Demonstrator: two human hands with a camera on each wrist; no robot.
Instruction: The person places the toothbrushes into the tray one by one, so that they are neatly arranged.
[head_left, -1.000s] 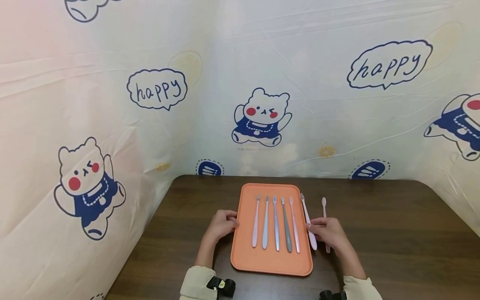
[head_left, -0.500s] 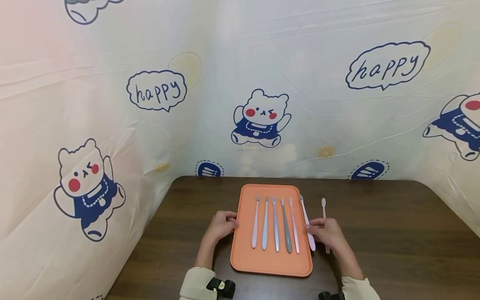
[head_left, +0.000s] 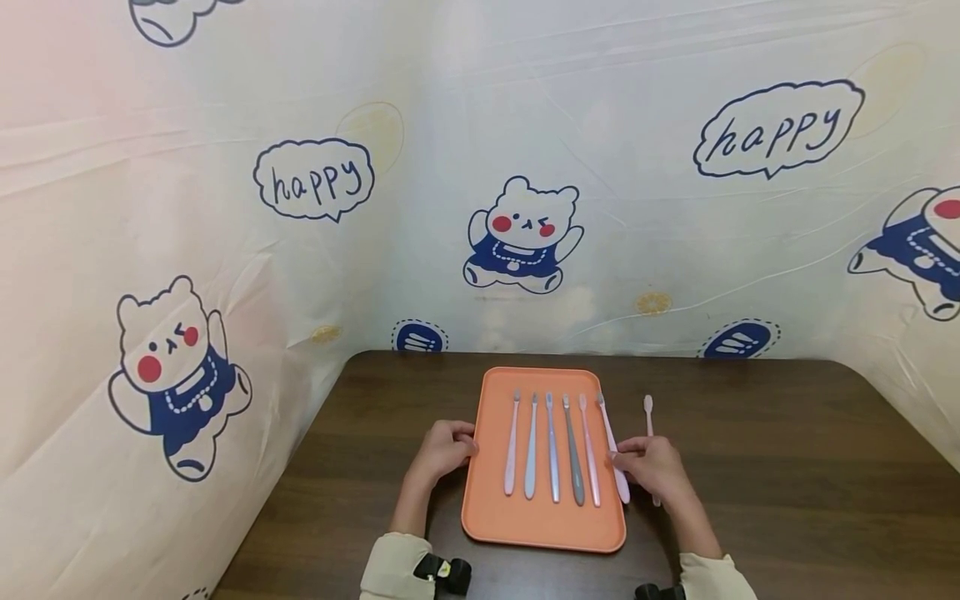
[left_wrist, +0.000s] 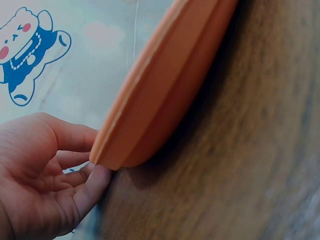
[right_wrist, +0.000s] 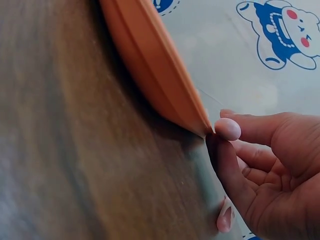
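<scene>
An orange tray (head_left: pixel 543 533) lies on the table with several toothbrushes in a row in it, such as a grey one (head_left: pixel 574 467) and a blue one (head_left: pixel 530 467). My left hand (head_left: pixel 442 450) holds the tray's left rim, its thumb at the underside in the left wrist view. With thumb and forefinger, my right hand (head_left: pixel 654 468) pinches a pink toothbrush (head_left: pixel 622 483) along the right rim. Its handle end (right_wrist: pixel 228 129) shows round in the right wrist view. The held toothbrush slants, its head overlapping the tray's upper right edge.
Another pink toothbrush (head_left: pixel 648 406) lies on the dark wooden table (head_left: pixel 787 467) right of the tray, partly hidden behind my right hand. A pale printed curtain (head_left: pixel 637 125) stands along the table's back edge and left side.
My right hand has shifted slightly left with the pink toothbrush, whose head has come from beside the tray's right rim onto it. The left hand and the tray have stayed put.
</scene>
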